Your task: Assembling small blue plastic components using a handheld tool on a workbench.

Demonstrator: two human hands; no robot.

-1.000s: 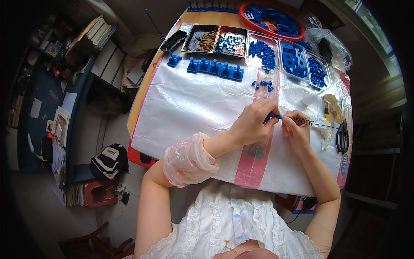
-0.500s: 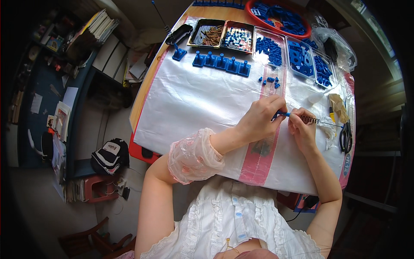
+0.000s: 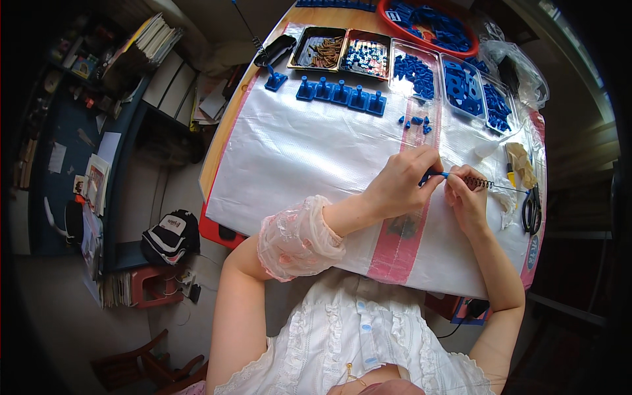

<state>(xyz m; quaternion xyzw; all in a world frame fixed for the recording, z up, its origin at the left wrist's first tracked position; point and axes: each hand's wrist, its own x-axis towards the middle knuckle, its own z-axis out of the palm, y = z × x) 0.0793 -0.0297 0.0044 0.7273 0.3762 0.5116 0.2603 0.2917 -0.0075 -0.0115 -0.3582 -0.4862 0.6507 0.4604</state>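
Note:
Above the white sheet, my left hand (image 3: pixel 409 172) pinches a small blue plastic part (image 3: pixel 437 175), mostly hidden by the fingers. Close against it, my right hand (image 3: pixel 469 201) is closed on a dark coiled spring wire (image 3: pixel 479 182), whose thin straight end runs out to the right. Part and wire meet in line between the fingertips; whether they are joined is hidden. Several loose blue pieces (image 3: pixel 417 121) lie beyond the hands. Farther left stands a row of square blue bases with upright posts (image 3: pixel 340 92), beside a single blue base (image 3: pixel 276 81) with another spring wire near it.
Along the far side stand a tray of brass-coloured screws (image 3: pixel 325 50), a tray of small blue and white pieces (image 3: pixel 367 55), clear boxes of blue parts (image 3: pixel 414 76) and a red basin (image 3: pixel 475 43). Black-handled scissors (image 3: pixel 531 210) and a yellow-handled tool (image 3: pixel 510 172) lie at the right.
The whole view has shifted slightly. Both hands keep their grips on the blue part and spring wire, with only small movement of the fingers.

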